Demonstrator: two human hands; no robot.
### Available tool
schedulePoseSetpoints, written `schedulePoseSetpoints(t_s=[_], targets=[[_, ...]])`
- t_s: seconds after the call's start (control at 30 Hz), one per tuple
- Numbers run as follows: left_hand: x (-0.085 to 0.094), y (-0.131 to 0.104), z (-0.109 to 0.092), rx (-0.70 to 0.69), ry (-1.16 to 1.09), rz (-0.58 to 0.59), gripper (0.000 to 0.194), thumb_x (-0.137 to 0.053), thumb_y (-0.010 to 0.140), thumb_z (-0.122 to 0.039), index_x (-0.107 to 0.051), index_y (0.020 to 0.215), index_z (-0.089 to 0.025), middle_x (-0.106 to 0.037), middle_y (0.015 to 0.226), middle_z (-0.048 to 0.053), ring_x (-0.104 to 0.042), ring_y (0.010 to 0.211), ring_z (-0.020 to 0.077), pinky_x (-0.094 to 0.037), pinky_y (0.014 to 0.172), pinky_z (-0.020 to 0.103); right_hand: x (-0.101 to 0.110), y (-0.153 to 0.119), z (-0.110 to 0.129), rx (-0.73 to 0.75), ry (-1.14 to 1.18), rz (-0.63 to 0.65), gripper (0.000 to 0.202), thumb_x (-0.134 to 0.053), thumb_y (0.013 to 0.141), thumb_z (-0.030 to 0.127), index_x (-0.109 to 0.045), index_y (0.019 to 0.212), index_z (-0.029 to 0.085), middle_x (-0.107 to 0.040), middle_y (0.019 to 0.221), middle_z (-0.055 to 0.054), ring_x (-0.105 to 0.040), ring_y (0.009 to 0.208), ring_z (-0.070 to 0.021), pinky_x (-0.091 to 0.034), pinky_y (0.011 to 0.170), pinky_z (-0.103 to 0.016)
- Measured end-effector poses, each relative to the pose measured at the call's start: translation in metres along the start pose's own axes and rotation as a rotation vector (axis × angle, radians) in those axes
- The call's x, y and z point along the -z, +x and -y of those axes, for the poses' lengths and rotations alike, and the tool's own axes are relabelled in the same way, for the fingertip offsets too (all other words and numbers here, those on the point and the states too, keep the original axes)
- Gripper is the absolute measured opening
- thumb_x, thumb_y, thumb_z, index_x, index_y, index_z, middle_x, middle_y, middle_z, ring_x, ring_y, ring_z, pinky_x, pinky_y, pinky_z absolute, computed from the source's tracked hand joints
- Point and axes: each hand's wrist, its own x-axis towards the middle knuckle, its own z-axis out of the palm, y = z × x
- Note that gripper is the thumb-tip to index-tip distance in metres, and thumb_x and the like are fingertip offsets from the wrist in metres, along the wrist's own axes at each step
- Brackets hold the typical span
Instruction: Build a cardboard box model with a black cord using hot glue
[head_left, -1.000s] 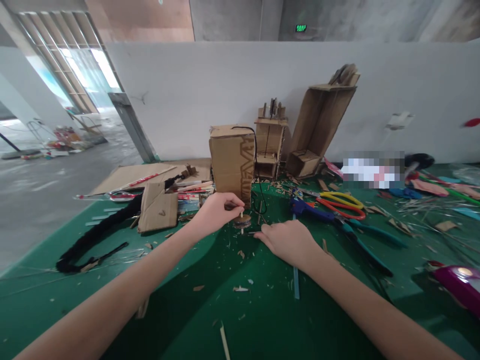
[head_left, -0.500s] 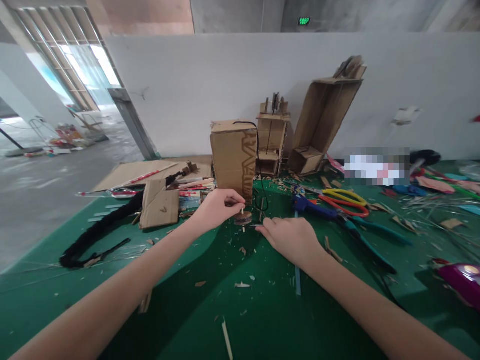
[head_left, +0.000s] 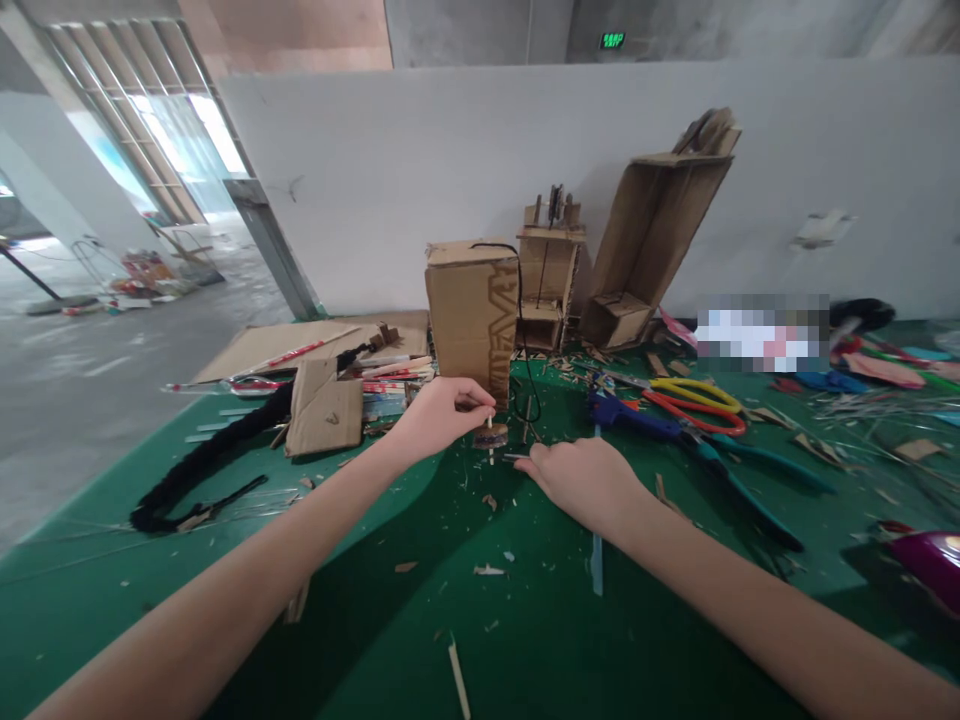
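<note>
My left hand [head_left: 448, 414] is closed, with thumb and fingertips pinching the top of a short pale wooden stick [head_left: 490, 421]. That stick runs through a small round cardboard wheel [head_left: 490, 437] with a dark rim, and its lower end pokes out beneath. To the right, my right hand [head_left: 583, 480] is closed around a thin grey pointed tool [head_left: 516, 457], mostly hidden in the fingers. Its tip points left, close to the stick's lower end; whether they touch I cannot tell. Behind my left hand stands a tall cardboard box [head_left: 471, 310] with a black cord [head_left: 533, 375] hanging down its right side.
Two open cardboard frames, one with a pulley [head_left: 555, 205], lean near the wall. Right of my right hand lie a blue glue gun [head_left: 637, 418], orange-handled scissors [head_left: 724, 418] and teal-handled pliers [head_left: 739, 490]. A black fuzzy strip [head_left: 217, 450] and a cardboard piece [head_left: 324, 410] lie left.
The whole view has shifted slightly, so things appear a little farther right. The cardboard wheel sits at a slightly different tilt. Both hands keep their grips.
</note>
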Motion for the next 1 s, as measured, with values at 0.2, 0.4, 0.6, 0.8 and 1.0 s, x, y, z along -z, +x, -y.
schedulePoseSetpoints(t_s=[0.2,0.4,0.6,0.8,1.0], targets=[[0.0001,0.0009,0.0017,-0.005,0.000,0.007,0.016,-0.059,0.076,-0.029,-0.067,0.083,-0.017,-0.072,0.083,0.004,-0.066,0.076,0.0155,-0.052,0.069,0.026,0.0014,-0.0025,-0.0002,0.017,0.014,0.014,0.040,-0.040,0.093,0.041,-0.064,0.073,0.016,-0.066,0.055,-0.006,-0.063,0.050,-0.0196,-0.022,0.044,-0.025],[0.0010,-0.0001,-0.0014,0.012,-0.007,0.006,0.015,-0.059,0.076,-0.028,-0.067,0.083,-0.017,-0.071,0.083,0.004,-0.066,0.078,0.0154,-0.051,0.069,0.025,-0.0010,-0.0078,0.0029,-0.105,-0.024,-0.084,0.044,-0.031,0.095,0.042,-0.060,0.073,0.018,-0.064,0.052,-0.004,-0.061,0.046,-0.0182,-0.015,0.042,-0.027],[-0.0008,-0.0007,-0.0002,0.019,-0.030,-0.002,0.015,-0.059,0.075,-0.026,-0.067,0.084,-0.017,-0.072,0.082,0.004,-0.066,0.078,0.0157,-0.051,0.069,0.026,-0.0024,-0.0046,0.0042,-0.104,-0.017,-0.080,0.042,-0.030,0.096,0.040,-0.060,0.075,0.019,-0.066,0.056,-0.004,-0.062,0.048,-0.0191,-0.013,0.044,-0.027],[-0.0007,-0.0007,0.0017,0.021,-0.042,-0.009,0.014,-0.058,0.076,-0.025,-0.066,0.083,-0.017,-0.072,0.082,0.005,-0.066,0.078,0.0157,-0.051,0.069,0.026,-0.0004,0.0005,0.0028,-0.074,0.002,0.024,0.041,-0.033,0.095,0.040,-0.062,0.077,0.016,-0.065,0.056,-0.006,-0.064,0.051,-0.0211,-0.019,0.044,-0.026],[0.0003,-0.0013,0.0011,0.007,-0.051,-0.016,0.014,-0.059,0.075,-0.027,-0.067,0.081,-0.017,-0.071,0.081,0.004,-0.066,0.076,0.0149,-0.051,0.068,0.026,-0.0013,0.0014,0.0026,-0.035,0.031,0.029,0.040,-0.036,0.094,0.037,-0.064,0.076,0.015,-0.066,0.058,-0.008,-0.063,0.050,-0.0205,-0.025,0.044,-0.026]])
